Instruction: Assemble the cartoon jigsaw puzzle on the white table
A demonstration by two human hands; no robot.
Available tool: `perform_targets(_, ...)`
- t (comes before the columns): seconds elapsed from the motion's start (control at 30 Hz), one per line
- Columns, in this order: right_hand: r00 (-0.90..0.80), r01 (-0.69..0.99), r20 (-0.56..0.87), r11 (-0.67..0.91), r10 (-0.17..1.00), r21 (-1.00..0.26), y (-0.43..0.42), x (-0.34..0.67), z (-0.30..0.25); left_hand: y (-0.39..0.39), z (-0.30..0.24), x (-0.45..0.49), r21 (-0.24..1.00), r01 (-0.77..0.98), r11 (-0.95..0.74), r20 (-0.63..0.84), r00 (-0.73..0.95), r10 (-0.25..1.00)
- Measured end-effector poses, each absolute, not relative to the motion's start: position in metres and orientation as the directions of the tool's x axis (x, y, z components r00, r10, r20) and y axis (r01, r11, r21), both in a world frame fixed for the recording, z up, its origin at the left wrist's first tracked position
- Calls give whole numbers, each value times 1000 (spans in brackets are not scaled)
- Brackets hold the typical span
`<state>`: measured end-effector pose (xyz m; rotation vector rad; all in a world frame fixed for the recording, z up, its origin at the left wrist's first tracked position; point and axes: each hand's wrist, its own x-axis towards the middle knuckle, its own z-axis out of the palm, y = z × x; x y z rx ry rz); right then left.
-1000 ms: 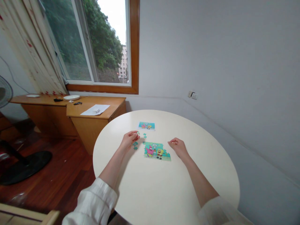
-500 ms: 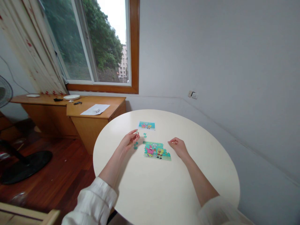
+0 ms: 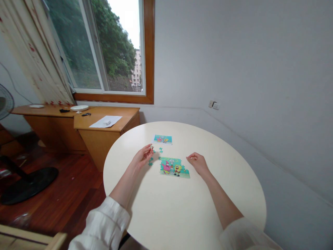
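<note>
My left hand (image 3: 143, 155) is pinched around a small puzzle piece (image 3: 151, 147), held up over the table left of the picture card. Partly assembled, the cartoon jigsaw puzzle (image 3: 173, 168) lies flat between my hands, with a jagged gap at its upper right. Loose teal pieces (image 3: 161, 150) lie above it, and more loose pieces (image 3: 150, 161) are beside my left fingers. Just right of the puzzle, my right hand (image 3: 198, 162) rests with its fingers pressed together; whether anything is between them cannot be seen.
A reference picture card (image 3: 162, 139) lies toward the far side of the round white table (image 3: 208, 211). Left of it stands a wooden desk (image 3: 130, 116) with a sheet of paper (image 3: 105, 121) and a white plate (image 3: 79, 108). A standing fan (image 3: 28, 177) is farther left.
The fingers of my left hand have shifted slightly, turning the piece they hold. My right hand and the puzzle look unmoved.
</note>
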<state>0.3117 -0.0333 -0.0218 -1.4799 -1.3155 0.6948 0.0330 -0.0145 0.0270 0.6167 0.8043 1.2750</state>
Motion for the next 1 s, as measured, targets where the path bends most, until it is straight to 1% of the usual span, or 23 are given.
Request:
perform_targets(0.1, 243, 372, 202, 101, 949, -923, -33, 312, -23, -16, 30, 34, 679, -676, 286, -269, 134, 954)
perform_targets(0.17, 243, 371, 203, 102, 949, -923, -32, 312, -23, -16, 30, 34, 652, -702, 288, -279, 132, 951)
perform_targets(0.43, 229, 387, 204, 104, 952, -916, -31, 312, -24, -17, 31, 35, 555, -768, 319, -248, 213, 945)
perform_targets(0.6, 222, 389, 206, 107, 953, -915, -31, 313, -25, -21, 37, 35, 471, -821, 324, -211, 252, 944)
perform_targets(0.7, 222, 388, 195, 97, 955, -916, -31, 312, -24, -23, 41, 35, 450, -834, 318, -193, 256, 947)
perform_targets(0.9, 221, 398, 200, 99, 955, -912, -30, 313, -27, -23, 42, 37, 450, -841, 301, -201, 233, 951)
perform_targets(1.0, 215, 405, 203, 102, 955, -909, -28, 315, -30, -22, 41, 37, 439, -842, 313, -191, 254, 948)
